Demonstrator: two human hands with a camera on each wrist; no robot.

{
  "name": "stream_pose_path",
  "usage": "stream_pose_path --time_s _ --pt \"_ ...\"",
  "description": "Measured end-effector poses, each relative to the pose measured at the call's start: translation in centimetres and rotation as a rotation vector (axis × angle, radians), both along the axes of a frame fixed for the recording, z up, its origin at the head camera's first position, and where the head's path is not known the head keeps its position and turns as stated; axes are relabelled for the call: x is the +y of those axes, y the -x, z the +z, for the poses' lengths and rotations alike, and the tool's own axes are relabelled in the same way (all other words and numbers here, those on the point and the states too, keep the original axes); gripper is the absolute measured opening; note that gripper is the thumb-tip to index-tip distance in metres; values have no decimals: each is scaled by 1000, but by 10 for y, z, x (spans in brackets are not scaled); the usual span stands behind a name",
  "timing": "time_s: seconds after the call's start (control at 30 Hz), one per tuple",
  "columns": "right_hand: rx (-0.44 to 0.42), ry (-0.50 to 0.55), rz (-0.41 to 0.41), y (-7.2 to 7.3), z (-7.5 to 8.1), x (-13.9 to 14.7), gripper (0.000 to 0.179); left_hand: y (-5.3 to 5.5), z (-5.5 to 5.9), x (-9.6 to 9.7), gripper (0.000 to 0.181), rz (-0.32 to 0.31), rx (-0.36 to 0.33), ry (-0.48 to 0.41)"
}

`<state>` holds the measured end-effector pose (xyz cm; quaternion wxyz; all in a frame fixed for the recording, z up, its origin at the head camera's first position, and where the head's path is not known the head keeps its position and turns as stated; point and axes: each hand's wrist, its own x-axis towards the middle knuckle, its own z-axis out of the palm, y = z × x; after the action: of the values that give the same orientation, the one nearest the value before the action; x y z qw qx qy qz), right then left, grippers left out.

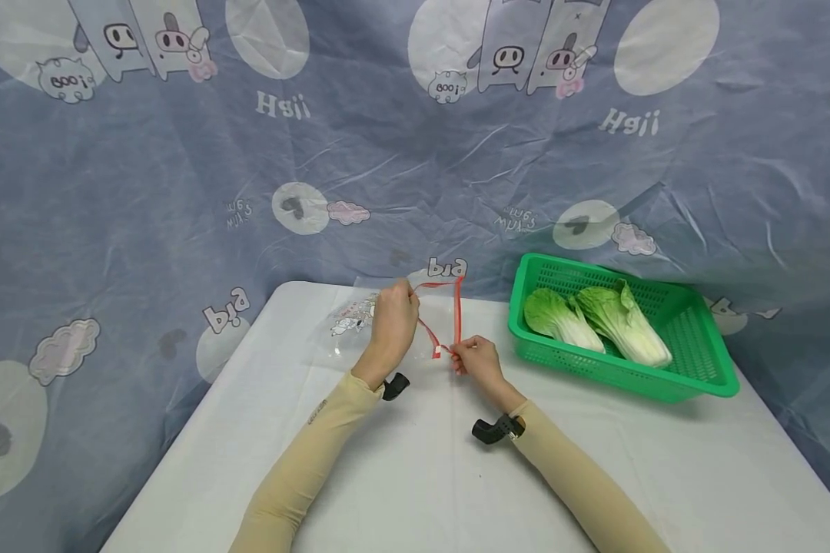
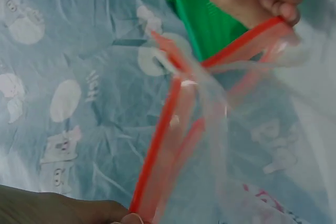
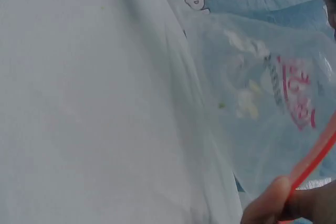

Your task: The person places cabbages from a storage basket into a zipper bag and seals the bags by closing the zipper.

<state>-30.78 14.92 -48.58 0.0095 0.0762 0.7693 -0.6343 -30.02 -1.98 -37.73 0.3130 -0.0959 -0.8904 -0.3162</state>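
A clear zip bag (image 1: 349, 326) with a red zip strip (image 1: 458, 311) and a printed cartoon is held up over the white table. My left hand (image 1: 396, 313) pinches the strip on one side of the mouth. With thumb and finger, my right hand (image 1: 477, 359) pinches the strip at the near right side. Between the hands the mouth gapes, its red edges (image 2: 157, 145) spread apart in the left wrist view. Pink lettering (image 3: 298, 93) shows on the bag's clear film in the right wrist view.
To the right stands a green plastic basket (image 1: 722, 369) with two heads of Chinese cabbage (image 1: 625, 322) lying in it. A blue-grey patterned sheet (image 1: 401, 153) hangs behind the white-covered table (image 1: 415, 476).
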Motion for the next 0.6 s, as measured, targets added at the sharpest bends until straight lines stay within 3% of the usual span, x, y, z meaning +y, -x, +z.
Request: stream_pose_path --time_s 0.13,0.27,0.43,0.6 --pt "-54 -26 43 3 -4 7 11 -4 10 -4 21 37 43 -49" --pt "-87 -48 93 1 -4 12 11 -8 16 -6 22 42 10 -82" --pt "-126 -100 131 -2 -6 17 13 -9 14 -2 15 24 -115 -40" --pt "-101 -182 185 -6 -3 21 20 -7 7 3 9 -77 -278 -57"
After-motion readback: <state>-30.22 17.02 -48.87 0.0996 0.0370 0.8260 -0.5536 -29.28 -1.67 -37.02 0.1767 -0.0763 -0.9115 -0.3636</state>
